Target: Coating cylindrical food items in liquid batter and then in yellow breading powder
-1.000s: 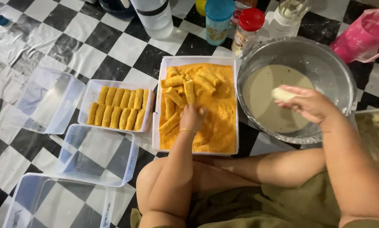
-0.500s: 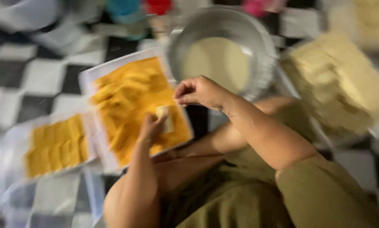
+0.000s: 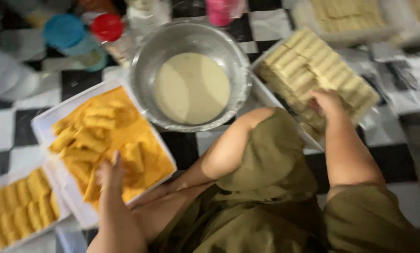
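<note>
- The person sits on a black-and-white checkered floor [image 3: 13, 126], knees up, with trays spread in front.
- The left hand [image 3: 110, 172] is down in the white tray of orange crumbs [image 3: 45, 126], fingers spread loosely over the crumbed rolls [image 3: 95, 136]. The rolls lie just ahead of the fingertips and under them. The picture is blurred, so I cannot tell whether the hand grasps one or only presses on it.
- The right hand [image 3: 326, 102] reaches out to the tray of pale, uncoated rolls [image 3: 313, 65], fingers curled down onto the near edge of the stack. It touches the rolls, but whether it has closed round one I cannot tell.
- Between the two hands, a little ahead of them, stands a metal bowl [image 3: 146, 61] of cream-coloured batter [image 3: 191, 86].
- Left of the left hand, just beside the crumb tray, lies a smaller tray of finished rolls [image 3: 20, 206] packed in rows.
- Beyond the bowl stand blurred bottles, one with a red cap [image 3: 107, 27].
</note>
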